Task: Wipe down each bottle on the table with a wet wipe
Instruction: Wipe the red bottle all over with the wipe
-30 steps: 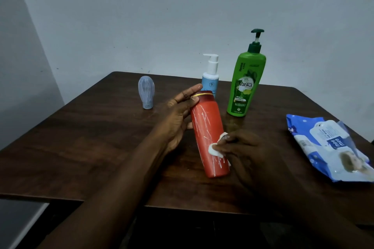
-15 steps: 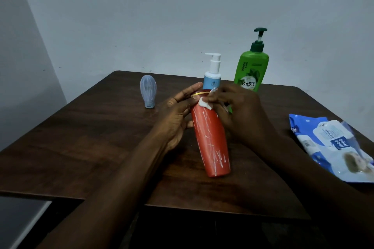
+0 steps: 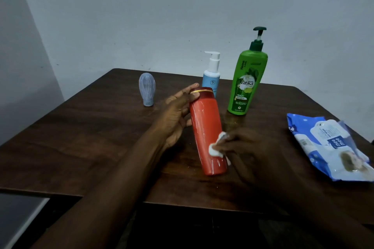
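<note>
Wiping is under way on the red bottle [image 3: 206, 131], which stands tilted near the middle of the tabletop [image 3: 81, 137], base down and capped top leaning away from the person. The wet wipe [image 3: 217, 145] is bunched and pressed against the lower right side of the bottle body. The right hand [image 3: 249, 151] pinches the wipe with its fingers closed round it; the hand is dark, so finer detail cannot be read. The left hand [image 3: 176, 115] grips the bottle at the upper body and cap, fingers curled round it.

A blue-and-white pump bottle [image 3: 211, 75] stands just behind the red cap. A green pump bottle [image 3: 248, 83] stands upright to the right of it. A small pale blue bottle [image 3: 147, 89] stands well apart to the left. A wipe pack [image 3: 332, 147] lies near the right edge.

The step in hand appears to be the body wipe of the red bottle. Whether the other three are done cannot be told. The next move likely calls for turning the bottle in the left hand to present unwiped faces while holding it firmly.
</note>
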`<control>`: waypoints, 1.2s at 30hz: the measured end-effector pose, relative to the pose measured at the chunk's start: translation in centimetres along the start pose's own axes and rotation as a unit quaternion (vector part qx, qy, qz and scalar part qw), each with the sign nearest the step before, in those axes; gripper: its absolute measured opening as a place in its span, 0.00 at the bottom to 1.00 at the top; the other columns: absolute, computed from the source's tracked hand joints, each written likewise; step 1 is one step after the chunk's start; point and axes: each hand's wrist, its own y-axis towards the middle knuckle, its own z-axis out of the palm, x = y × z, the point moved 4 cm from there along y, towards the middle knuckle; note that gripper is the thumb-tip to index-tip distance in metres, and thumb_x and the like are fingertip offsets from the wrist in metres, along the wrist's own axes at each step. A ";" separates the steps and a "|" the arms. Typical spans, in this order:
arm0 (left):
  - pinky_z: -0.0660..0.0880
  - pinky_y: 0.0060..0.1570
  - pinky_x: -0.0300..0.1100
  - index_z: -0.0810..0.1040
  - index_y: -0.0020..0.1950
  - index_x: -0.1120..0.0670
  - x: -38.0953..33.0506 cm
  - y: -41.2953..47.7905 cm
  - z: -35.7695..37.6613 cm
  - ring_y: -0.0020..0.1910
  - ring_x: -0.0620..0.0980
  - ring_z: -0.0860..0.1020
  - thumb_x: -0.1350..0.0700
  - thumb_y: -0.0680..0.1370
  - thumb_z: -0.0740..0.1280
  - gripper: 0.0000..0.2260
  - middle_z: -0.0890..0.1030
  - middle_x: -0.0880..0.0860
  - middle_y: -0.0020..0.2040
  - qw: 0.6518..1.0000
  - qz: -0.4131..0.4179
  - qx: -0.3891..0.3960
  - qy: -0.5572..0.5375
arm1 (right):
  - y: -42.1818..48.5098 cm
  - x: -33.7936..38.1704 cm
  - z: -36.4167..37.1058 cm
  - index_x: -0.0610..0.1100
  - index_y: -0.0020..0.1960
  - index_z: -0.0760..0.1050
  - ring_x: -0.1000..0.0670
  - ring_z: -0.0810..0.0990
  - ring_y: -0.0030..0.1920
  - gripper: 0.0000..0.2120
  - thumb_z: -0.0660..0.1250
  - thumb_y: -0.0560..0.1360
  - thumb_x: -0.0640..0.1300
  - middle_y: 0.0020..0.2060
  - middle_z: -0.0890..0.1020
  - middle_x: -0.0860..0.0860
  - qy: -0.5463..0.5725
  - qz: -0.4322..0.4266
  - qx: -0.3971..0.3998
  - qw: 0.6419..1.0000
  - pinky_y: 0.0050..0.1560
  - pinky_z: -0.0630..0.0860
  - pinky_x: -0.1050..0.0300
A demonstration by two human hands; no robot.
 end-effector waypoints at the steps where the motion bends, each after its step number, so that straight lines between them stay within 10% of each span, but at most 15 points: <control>1: 0.82 0.45 0.45 0.77 0.68 0.53 0.1 0.1 0.0 0.44 0.45 0.83 0.58 0.80 0.65 0.16 0.86 0.50 0.46 1.000 -0.007 0.006 -0.012 | 0.8 -0.2 -0.1 0.44 0.53 0.85 0.59 0.77 0.53 0.11 0.67 0.74 0.45 0.52 0.82 0.52 -0.002 0.021 -0.008 1.000 0.60 0.68 0.76; 9: 0.79 0.55 0.55 0.73 0.73 0.47 0.5 0.0 0.4 0.55 0.51 0.81 0.50 0.83 0.58 0.18 0.80 0.54 0.64 0.989 -0.046 0.097 -0.097 | 8.1 -1.9 -0.3 0.43 0.54 0.85 0.51 0.82 0.50 0.09 0.72 0.75 0.36 0.49 0.85 0.47 -0.024 0.080 -0.124 0.989 0.54 0.79 0.58; 14: 0.72 0.65 0.55 0.66 0.77 0.52 0.8 0.0 0.7 0.65 0.56 0.76 0.56 0.81 0.58 0.23 0.72 0.60 0.73 0.971 -0.038 0.142 -0.191 | 7.7 0.3 0.7 0.42 0.54 0.85 0.46 0.81 0.53 0.11 0.70 0.73 0.35 0.51 0.84 0.45 -0.037 0.014 -0.060 0.997 0.57 0.77 0.52; 26: 0.70 0.66 0.59 0.67 0.77 0.52 1.3 0.3 0.6 0.66 0.66 0.72 0.55 0.83 0.58 0.21 0.72 0.65 0.71 0.981 -0.026 0.123 -0.150 | 1.7 -0.7 -0.2 0.45 0.53 0.85 0.57 0.80 0.54 0.09 0.69 0.75 0.40 0.52 0.83 0.51 0.013 0.047 -0.030 0.998 0.60 0.73 0.69; 36: 0.80 0.57 0.49 0.66 0.77 0.55 0.8 0.0 0.8 0.63 0.56 0.78 0.59 0.86 0.53 0.19 0.75 0.62 0.70 0.985 -0.010 0.103 -0.141 | 8.2 1.2 1.3 0.42 0.52 0.85 0.45 0.80 0.52 0.11 0.67 0.74 0.37 0.50 0.83 0.46 -0.052 -0.003 -0.004 0.999 0.55 0.77 0.52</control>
